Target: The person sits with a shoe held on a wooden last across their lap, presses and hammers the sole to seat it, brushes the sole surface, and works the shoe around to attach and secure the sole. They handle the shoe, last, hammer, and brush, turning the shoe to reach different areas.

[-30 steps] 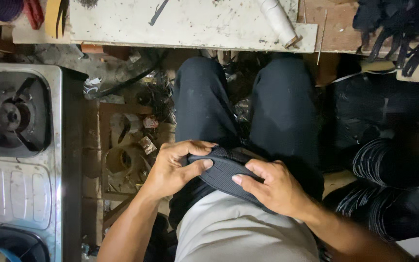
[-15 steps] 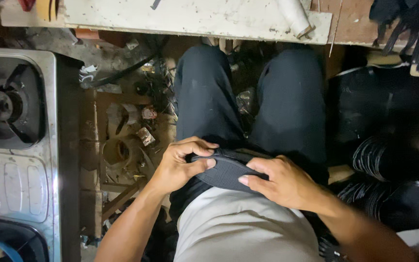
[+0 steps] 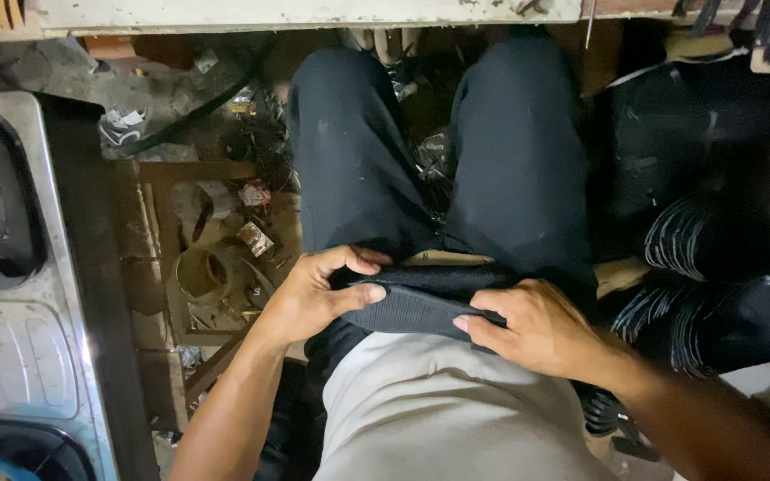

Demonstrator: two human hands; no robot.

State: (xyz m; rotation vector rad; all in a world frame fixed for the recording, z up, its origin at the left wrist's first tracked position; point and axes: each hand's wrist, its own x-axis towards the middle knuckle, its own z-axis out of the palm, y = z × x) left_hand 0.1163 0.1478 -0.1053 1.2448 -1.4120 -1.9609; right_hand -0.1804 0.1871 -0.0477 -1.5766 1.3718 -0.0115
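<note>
On the lap, left hand (image 3: 314,298) and right hand (image 3: 536,330) pinch a dark fabric piece (image 3: 412,303).

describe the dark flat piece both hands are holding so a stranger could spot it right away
Start at the seated person's lap, near the dark trousers. There the left hand and right hand pinch a flat ribbed black piece. Unlike the curved black stacks alongside, it is single and held.

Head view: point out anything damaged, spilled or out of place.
Scraps and debris litter the floor beside the stove, around a wooden frame. The left hand and right hand pinch a dark ribbed piece on the lap; it looks whole. Nothing looks spilled.
</note>
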